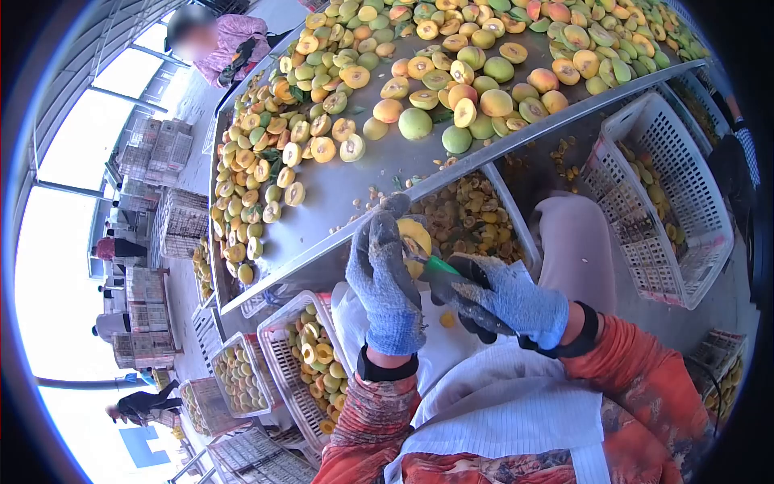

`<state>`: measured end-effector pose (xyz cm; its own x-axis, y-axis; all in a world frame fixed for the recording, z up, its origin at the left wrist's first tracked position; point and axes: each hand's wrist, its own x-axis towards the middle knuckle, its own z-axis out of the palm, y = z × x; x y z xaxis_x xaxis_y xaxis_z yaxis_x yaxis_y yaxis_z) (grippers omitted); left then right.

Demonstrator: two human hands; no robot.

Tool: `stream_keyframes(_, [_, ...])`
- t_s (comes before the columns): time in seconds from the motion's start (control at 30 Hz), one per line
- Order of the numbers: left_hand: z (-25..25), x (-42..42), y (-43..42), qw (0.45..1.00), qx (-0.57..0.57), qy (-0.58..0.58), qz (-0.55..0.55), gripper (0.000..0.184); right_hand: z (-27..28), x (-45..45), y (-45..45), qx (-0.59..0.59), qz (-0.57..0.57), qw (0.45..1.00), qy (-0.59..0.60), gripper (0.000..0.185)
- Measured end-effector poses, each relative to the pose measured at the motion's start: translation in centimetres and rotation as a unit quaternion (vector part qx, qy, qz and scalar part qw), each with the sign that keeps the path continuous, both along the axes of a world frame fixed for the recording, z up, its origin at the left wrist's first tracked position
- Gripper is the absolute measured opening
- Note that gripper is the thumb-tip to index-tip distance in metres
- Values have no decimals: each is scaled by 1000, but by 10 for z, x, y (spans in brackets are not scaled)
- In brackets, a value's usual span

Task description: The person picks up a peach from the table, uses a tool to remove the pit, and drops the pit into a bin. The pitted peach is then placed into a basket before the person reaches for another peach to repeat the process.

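Note:
My left hand (383, 282), in a blue knitted glove with grey palm, holds a cut yellow peach (415, 235) with its orange flesh showing. In my right hand (504, 298), gloved the same way, is a green-handled tool (439, 265) that reaches to the peach. Its working end is partly hidden, so I cannot tell its exact kind. Both hands are close together in front of the metal table's edge (484, 155). Halved and whole peaches (415, 124) lie spread over the table, many halves cut side up.
Under the table edge is a bin of pits and scraps (476, 206). White plastic crates stand at right (673, 177) and at left (278, 343), with fruit inside. Stacked crates (149, 302) and several people are farther left. Another person (230, 44) stands at the table's far side.

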<state>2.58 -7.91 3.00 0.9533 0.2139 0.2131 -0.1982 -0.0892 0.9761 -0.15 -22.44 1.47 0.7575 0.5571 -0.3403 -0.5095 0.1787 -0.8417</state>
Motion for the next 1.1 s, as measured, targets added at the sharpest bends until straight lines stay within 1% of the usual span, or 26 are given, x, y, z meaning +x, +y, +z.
stream_keyframes(0.03, [-11, 8, 5, 993, -101, 52, -38, 36, -14, 5, -1, -1, -3, 1000, 1, 32])
stream_keyframes(0.07, [-18, 15, 8, 971, -201, 102, -74, 34, -34, 12, 1, -168, -89, 944, -270, 32])
stream_keyframes(0.1, [-15, 17, 5, 971, -203, 101, -76, 34, -33, 17, 2, -316, -163, 783, -510, 32])
stream_keyframes(0.13, [-12, 19, 2, 952, -265, 144, -50, 33, -27, 13, -1, -385, -169, 750, -510, 44])
stream_keyframes(0.17, [-11, 20, 0, 927, -325, 186, -23, 32, -23, 11, -2, -387, -168, 750, -510, 44])
stream_keyframes(0.23, [-13, 20, -3, 924, -341, 172, -35, 32, -22, 2, 0, -483, -67, 717, -497, 49])
stream_keyframes(0.27, [-14, 19, -5, 936, -309, 165, -17, 32, -22, 0, 0, -482, -68, 719, -495, 49])
stream_keyframes(0.33, [-13, 16, -8, 948, -276, 159, 1, 33, -22, -5, -2, -443, -6, 746, -496, 44])
stream_keyframes(0.37, [-10, 13, -9, 964, -226, 138, 2, 33, -25, -8, 0, -444, -8, 748, -494, 44])
stream_keyframes(0.4, [-8, 11, -11, 977, -176, 116, 3, 34, -29, -11, 3, -416, -36, 772, -479, 43])
stream_keyframes(0.43, [-11, 11, -10, 977, -178, 117, 4, 34, -31, -12, 5, -387, -62, 794, -464, 42])
stream_keyframes(0.5, [-14, 12, -7, 997, -57, 20, 36, 32, -22, -15, 8, -369, -78, 809, -451, 41])
stream_keyframes(0.53, [-10, 9, -3, 999, 6, 32, 25, 30, -17, -14, 9, -350, -97, 822, -438, 39])
stream_keyframes(0.57, [-3, 7, -2, 999, 6, 32, 28, 30, -17, -14, 11, -349, -95, 822, -439, 39])
stream_keyframes(0.63, [8, 7, 0, 989, 120, 85, 18, 28, -14, -8, 14, -248, -88, 851, -454, 45])
stream_keyframes(0.67, [0, 12, 6, 986, 140, 89, 31, 25, -8, -4, 12, -248, -89, 851, -455, 45])
stream_keyframes(0.7, [5, 16, 8, 986, 139, 89, 30, 25, 8, 0, 9, -198, -16, 935, -295, 41])
stream_keyframes(0.73, [11, 20, 11, 981, 72, 181, -27, 25, 16, 1, 7, -140, 57, 981, -122, 38])
stream_keyframes(0.77, [14, 21, 13, 959, 3, 269, -84, 25, 15, 0, 8, -142, 59, 980, -122, 38])
stream_keyframes(0.8, [8, 23, 16, 956, 21, 282, -72, 25, 12, -1, 9, -136, 66, 982, -117, 37])
stream_keyframes(0.87, [1, 21, 19, 965, 10, 249, -81, 25, 11, -1, 8, -131, 77, 982, -110, 37])
stream_keyframes(0.93, [-4, 19, 25, 973, 0, 214, -88, 25, 11, 1, 5, 8, 86, 996, 15, 28])
stream_keyframes(0.97, [-6, 20, 29, 979, 79, 161, -99, 24, 10, 1, 5, 6, 89, 996, 14, 28])
stream_keyframes(1.0, [-8, 20, 32, 976, 158, 106, -109, 25, 8, 1, 5, 73, 107, 990, 63, 33])
stream_keyframes(1.03, [-12, 20, 34, 977, 155, 104, -106, 25, 6, 2, 6, 137, 125, 976, 111, 38])
stream_keyframes(1.1, [-16, 19, 34, 986, 14, 137, -97, 30, -4, 2, 15, 142, 115, 979, 87, 37])
